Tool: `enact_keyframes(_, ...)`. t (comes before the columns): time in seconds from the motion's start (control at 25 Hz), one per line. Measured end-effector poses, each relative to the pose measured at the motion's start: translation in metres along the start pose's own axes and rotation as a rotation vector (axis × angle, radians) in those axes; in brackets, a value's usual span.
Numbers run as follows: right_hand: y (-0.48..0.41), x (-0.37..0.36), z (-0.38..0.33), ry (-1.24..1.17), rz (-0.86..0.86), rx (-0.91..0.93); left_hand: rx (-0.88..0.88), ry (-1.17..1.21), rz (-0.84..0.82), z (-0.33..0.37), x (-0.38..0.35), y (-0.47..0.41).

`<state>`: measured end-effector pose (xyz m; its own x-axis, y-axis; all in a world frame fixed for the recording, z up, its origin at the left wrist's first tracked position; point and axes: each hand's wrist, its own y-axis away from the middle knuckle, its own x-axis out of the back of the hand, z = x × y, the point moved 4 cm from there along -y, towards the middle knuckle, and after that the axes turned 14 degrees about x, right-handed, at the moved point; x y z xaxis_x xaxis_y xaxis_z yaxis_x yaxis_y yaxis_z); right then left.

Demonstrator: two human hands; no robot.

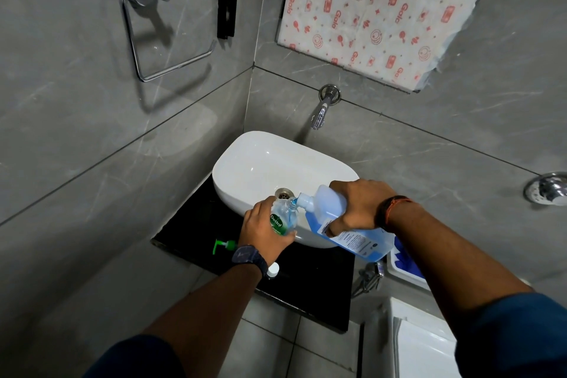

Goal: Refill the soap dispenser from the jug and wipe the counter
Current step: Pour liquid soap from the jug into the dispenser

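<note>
My left hand (263, 228) grips a clear soap dispenser bottle (283, 218) with a green label, held tilted over the front rim of the white basin (260, 163). My right hand (359, 204) holds a blue jug (343, 224) tipped to the left, its white spout touching the bottle's open neck, with blue liquid at the mouth. The green pump head (224, 245) lies on the black counter (313, 279) left of my wrist. A small white cap (273, 270) sits on the counter beside my left wrist.
A chrome tap (322, 110) juts from the grey tiled wall above the basin. A chrome towel ring (159, 31) hangs on the left wall. A white tray with something blue (405, 264) and a white toilet tank (420, 341) stand at the right.
</note>
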<state>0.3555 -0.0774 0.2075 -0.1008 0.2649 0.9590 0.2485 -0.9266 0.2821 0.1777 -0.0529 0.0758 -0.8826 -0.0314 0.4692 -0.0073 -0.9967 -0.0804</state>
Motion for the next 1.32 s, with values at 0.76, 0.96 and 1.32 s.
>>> enact_keyframes(0.76, 0.006, -0.004, 0.01, 0.004, -0.032, -0.015, 0.027, -0.008, -0.023, 0.002, -0.015, 0.002)
enact_keyframes(0.96, 0.007, -0.004, 0.01, 0.013, -0.026, -0.016, 0.028, -0.011, -0.028, 0.002, -0.015, 0.002)
enact_keyframes(1.32, 0.006, -0.003, 0.009, 0.005, -0.038, -0.015, 0.021, -0.016, -0.031, 0.004, -0.011, 0.004)
